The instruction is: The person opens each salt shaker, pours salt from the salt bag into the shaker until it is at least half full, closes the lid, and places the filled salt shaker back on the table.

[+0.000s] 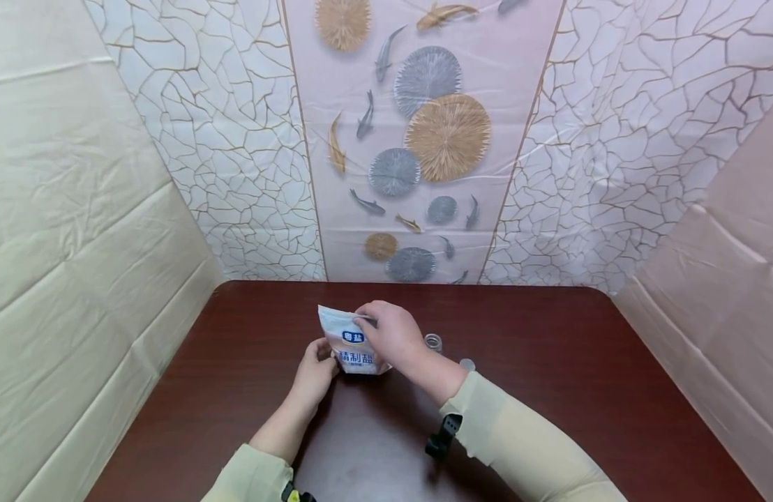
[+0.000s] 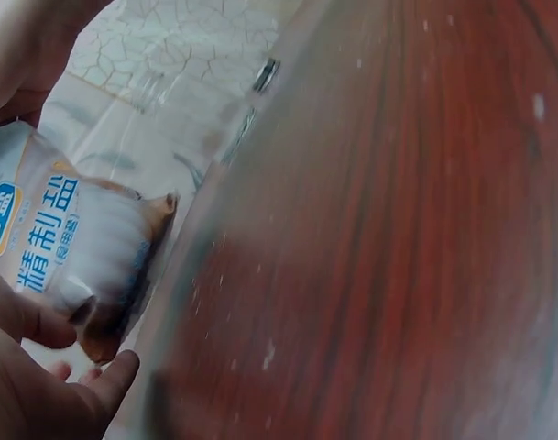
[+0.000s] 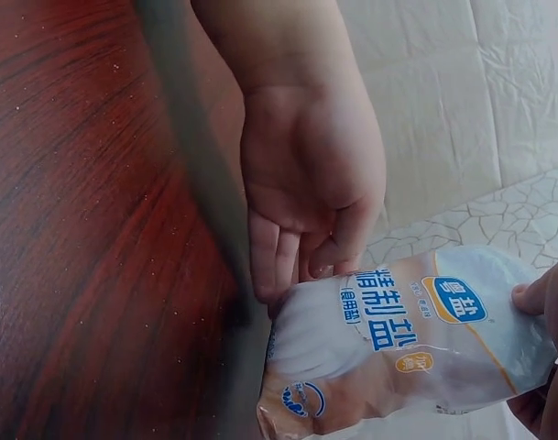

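A white and tan salt bag (image 1: pixel 355 352) with blue lettering stands tilted near the middle of the table. At its top edge, my right hand (image 1: pixel 393 335) pinches the bag between thumb and fingers; the right wrist view shows the thumb (image 3: pixel 528 298) on the front. My left hand (image 1: pixel 314 373) is at the bag's lower left side. In the left wrist view, its thumb and fingers (image 2: pixel 114 380) lie loosely spread about the bottom corner. Some left fingertips are hidden behind the bag in the head view.
A small clear glass jar (image 1: pixel 433 341) stands just right of my right hand. Partly behind my right forearm lies a small round pale piece (image 1: pixel 467 364). The dark red table (image 1: pixel 524 328) meets a patterned curtain (image 1: pixel 399 209) at the back.
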`<action>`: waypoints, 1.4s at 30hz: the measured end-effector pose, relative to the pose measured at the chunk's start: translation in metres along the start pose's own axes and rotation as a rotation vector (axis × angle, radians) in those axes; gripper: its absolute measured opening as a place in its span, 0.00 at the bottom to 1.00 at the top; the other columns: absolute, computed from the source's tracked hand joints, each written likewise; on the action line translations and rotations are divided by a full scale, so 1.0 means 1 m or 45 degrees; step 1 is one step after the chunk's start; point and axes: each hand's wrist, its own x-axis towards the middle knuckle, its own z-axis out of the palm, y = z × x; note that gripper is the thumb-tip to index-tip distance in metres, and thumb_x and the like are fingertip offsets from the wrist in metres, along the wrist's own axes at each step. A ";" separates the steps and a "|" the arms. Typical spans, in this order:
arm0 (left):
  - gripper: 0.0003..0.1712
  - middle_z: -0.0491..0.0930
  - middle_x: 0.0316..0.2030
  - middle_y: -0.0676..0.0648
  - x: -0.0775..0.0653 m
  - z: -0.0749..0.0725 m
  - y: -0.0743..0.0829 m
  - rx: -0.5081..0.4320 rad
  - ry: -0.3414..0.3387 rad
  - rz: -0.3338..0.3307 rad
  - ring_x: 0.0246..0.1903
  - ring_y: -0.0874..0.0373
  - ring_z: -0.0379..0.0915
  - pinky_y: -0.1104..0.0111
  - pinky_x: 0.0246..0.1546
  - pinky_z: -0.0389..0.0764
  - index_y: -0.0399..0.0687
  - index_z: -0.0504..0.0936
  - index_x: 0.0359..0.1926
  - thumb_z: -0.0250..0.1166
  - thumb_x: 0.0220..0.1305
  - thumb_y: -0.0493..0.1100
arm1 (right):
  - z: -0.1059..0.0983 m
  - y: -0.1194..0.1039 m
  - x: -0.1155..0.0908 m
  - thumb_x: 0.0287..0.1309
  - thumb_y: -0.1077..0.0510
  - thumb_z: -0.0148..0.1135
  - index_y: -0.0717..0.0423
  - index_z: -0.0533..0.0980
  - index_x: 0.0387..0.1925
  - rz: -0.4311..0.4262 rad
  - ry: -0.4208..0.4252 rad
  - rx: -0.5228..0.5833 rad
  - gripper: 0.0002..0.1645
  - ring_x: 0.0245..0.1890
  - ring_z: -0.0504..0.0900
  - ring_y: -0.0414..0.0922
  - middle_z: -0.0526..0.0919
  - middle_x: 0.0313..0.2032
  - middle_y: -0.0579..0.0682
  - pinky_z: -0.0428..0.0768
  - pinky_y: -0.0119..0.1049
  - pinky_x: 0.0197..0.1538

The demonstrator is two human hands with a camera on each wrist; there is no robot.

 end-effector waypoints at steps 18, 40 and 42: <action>0.36 0.54 0.68 0.27 -0.009 0.031 -0.003 -0.441 -0.034 -0.087 0.61 0.39 0.64 0.47 0.61 0.70 0.32 0.43 0.73 0.41 0.65 0.24 | -0.023 -0.001 -0.007 0.65 0.50 0.64 0.45 0.84 0.42 0.020 0.111 0.059 0.08 0.38 0.82 0.38 0.85 0.41 0.41 0.80 0.38 0.42; 0.38 0.56 0.70 0.38 -0.009 0.048 -0.012 -0.958 -0.409 -0.161 0.64 0.52 0.62 0.53 0.70 0.58 0.36 0.47 0.75 0.40 0.64 0.21 | -0.030 0.007 -0.009 0.64 0.51 0.66 0.46 0.85 0.42 0.048 0.192 0.139 0.08 0.41 0.83 0.39 0.86 0.41 0.41 0.81 0.40 0.44; 0.39 0.56 0.70 0.39 -0.008 0.049 -0.013 -1.004 -0.434 -0.180 0.65 0.51 0.62 0.53 0.70 0.56 0.38 0.46 0.75 0.40 0.64 0.21 | -0.029 0.008 -0.009 0.64 0.51 0.66 0.46 0.85 0.41 0.050 0.198 0.148 0.07 0.41 0.83 0.40 0.86 0.41 0.41 0.81 0.40 0.44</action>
